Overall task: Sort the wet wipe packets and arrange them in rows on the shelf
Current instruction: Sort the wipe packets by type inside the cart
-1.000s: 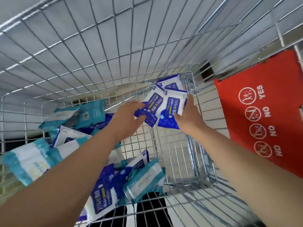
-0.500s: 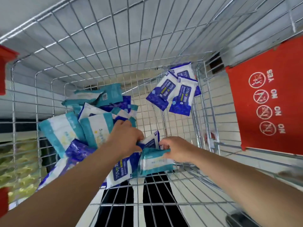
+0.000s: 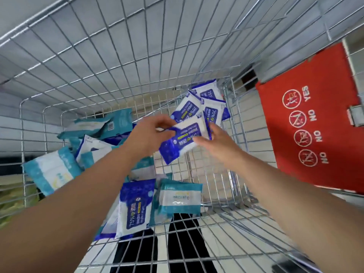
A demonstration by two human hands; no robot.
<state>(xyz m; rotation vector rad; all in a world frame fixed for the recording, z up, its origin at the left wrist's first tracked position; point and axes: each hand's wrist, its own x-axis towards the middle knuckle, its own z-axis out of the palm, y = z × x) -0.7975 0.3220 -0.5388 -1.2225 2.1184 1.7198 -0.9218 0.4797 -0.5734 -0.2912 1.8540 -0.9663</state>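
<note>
Both hands are closing on one blue packet (image 3: 183, 141) of wet wipes. My left hand (image 3: 149, 134) is pinching its left end between thumb and fingers, and my right hand (image 3: 218, 143) is gripping its right end, so the two are clamped on the same packet with only its width between them. I am holding it tilted in the air inside the wire cart (image 3: 118, 62), toward the cart's far right corner. Just beyond it, a stack of blue packets (image 3: 208, 104) is leaning in that same corner against the cart's mesh, overlapping one another, and the held packet is partly covering the lowest of them. Along the cart's left side a loose heap of teal packets (image 3: 53, 170) is lying at mixed angles, some blue ones showing among them. On the cart's floor, nearer to me, a second blue packet (image 3: 136, 207) is lying label up, and a single teal packet (image 3: 180, 196) is lying just beside it, their edges touching. Outside the cart's right wall a red sign (image 3: 315, 123) with round symbols and the words YES and NO is showing.
</note>
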